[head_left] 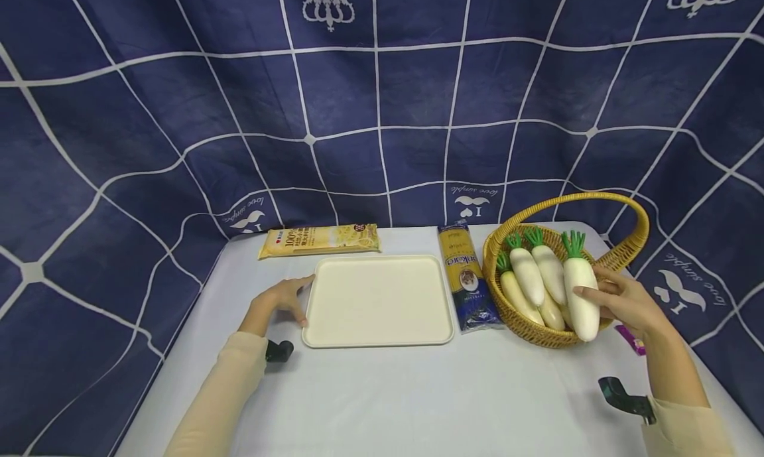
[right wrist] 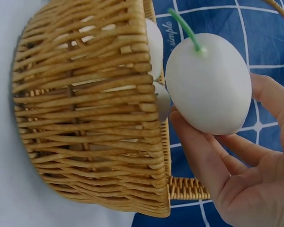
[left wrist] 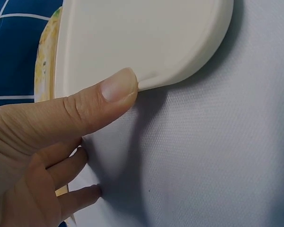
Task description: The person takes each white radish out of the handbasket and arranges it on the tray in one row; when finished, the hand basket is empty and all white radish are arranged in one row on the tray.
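Note:
My right hand (head_left: 631, 306) grips a white radish (head_left: 582, 311) with green leaf stubs, thumb on one side and fingers on the other. The radish hangs tilted above the right side of a wicker basket (head_left: 540, 334) that holds several more white radishes (head_left: 526, 276). In the right wrist view the held radish (right wrist: 208, 87) appears end-on, just beyond the basket's rim. My left hand (head_left: 276, 302) is at the left edge of a cream tray (head_left: 379, 301). Its thumb (left wrist: 118, 87) touches the tray's rim near a corner, while the other fingers spread apart beside it.
A yellow food packet (head_left: 319, 240) lies behind the tray. Between tray and basket is a blue and yellow pasta packet (head_left: 468, 278). A small purple wrapper (head_left: 631, 339) sits right of the basket, whose handle (head_left: 587, 197) arches high. Dark blue checked cloth (head_left: 382, 99) hangs behind the white table.

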{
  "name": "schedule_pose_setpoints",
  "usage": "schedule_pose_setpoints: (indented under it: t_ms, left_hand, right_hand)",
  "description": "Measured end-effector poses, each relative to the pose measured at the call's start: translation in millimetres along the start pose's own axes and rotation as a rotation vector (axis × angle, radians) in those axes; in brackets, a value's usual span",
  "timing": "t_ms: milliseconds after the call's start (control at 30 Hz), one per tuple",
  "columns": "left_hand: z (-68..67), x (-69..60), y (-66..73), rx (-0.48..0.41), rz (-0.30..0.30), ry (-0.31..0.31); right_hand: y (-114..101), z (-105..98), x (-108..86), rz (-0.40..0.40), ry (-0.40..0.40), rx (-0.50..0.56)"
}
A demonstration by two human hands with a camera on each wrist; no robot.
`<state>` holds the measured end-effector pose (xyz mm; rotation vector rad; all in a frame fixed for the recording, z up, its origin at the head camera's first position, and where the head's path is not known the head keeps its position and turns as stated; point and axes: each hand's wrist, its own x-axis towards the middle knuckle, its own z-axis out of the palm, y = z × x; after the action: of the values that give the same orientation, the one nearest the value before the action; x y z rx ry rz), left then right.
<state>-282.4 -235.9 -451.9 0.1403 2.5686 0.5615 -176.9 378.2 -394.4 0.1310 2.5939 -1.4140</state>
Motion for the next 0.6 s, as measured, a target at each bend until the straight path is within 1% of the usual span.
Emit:
schedule_pose_setpoints:
  t_ms: [167, 367, 467, 533, 600]
  left_hand:
    - [0.6, -0.1, 1.1, -0.002, -0.002, 0.005]
    - [1.0, 0.8, 0.3, 0.0, 0.004, 0.005]
    - [1.2, 1.6, -0.5, 0.002, 0.006, 0.003]
    - [1.0, 1.8, -0.8, 0.005, 0.009, 0.002]
    - [0.5, 1.4, -0.7, 0.007, 0.009, 0.001]
  right_hand:
    - [1, 4, -5.6, -0.033, -0.015, 0.01]
    - [4, 7, -10.6, -0.062, -0.03, -0.036]
    - [6, 8, -14.7, -0.087, -0.043, -0.062]
    - [7, 9, -17.5, -0.104, -0.038, -0.094]
    - [6, 9, -20.9, -0.129, -0.048, -0.099]
